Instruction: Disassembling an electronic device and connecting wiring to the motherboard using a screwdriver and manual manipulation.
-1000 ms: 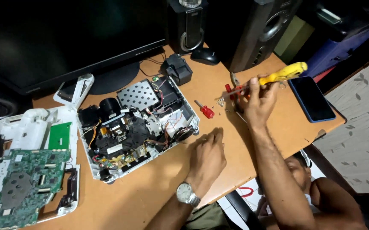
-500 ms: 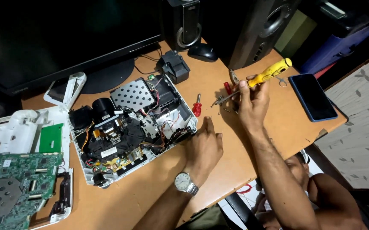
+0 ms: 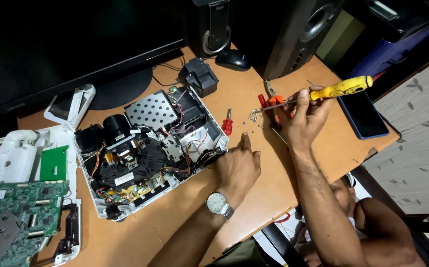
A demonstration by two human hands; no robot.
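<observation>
The right hand (image 3: 301,118) grips a yellow-handled screwdriver (image 3: 340,88) raised above the desk (image 3: 254,198) — fingers closed round it. The left hand (image 3: 237,168) rests flat, fingers loosely spread and empty, bracing beside the opened projector (image 3: 147,148) — near loose screws (image 3: 251,118).

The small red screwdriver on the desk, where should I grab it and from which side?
Probably by the small red screwdriver's thick red handle, coming straight down from above. It lies flat on the desk, handle toward you and thin shaft pointing away. The opened device crowds one side and the left hand sits just below it.
</observation>
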